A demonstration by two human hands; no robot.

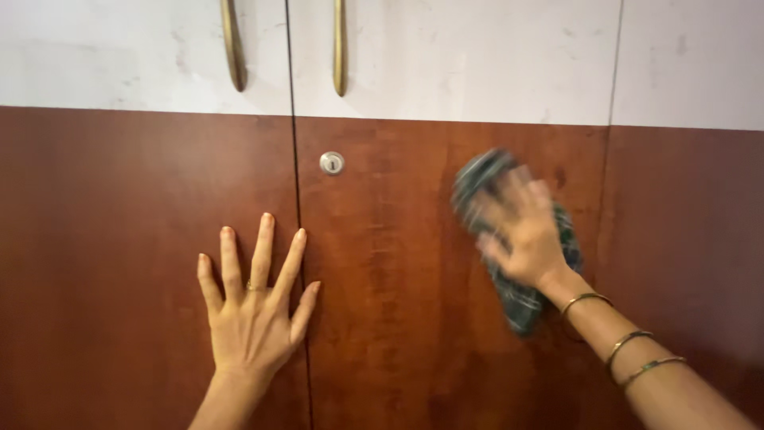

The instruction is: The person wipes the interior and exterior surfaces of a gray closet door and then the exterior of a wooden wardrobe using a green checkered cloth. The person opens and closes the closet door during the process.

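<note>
Flat, left hand [253, 318] splays its fingers on brown door [143, 239]; right hand [521, 235] presses checked cloth [517, 302], fingers blurred.

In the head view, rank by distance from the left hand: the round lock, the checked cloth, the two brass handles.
From the left hand, flat across the door seam:
1. Round lock, just above and to the right.
2. Checked cloth, off to the right under the right hand.
3. Brass handles, at the top; too close to separate.

Soft, even indoor light, moderately bright, with warm tones. A faint sheen runs down the brown cupboard door [382, 263]. The right hand [521, 231] and its checked cloth [517, 306] are smeared by motion blur; the left hand [255, 306] stays sharp, casting barely any shadow.
</note>
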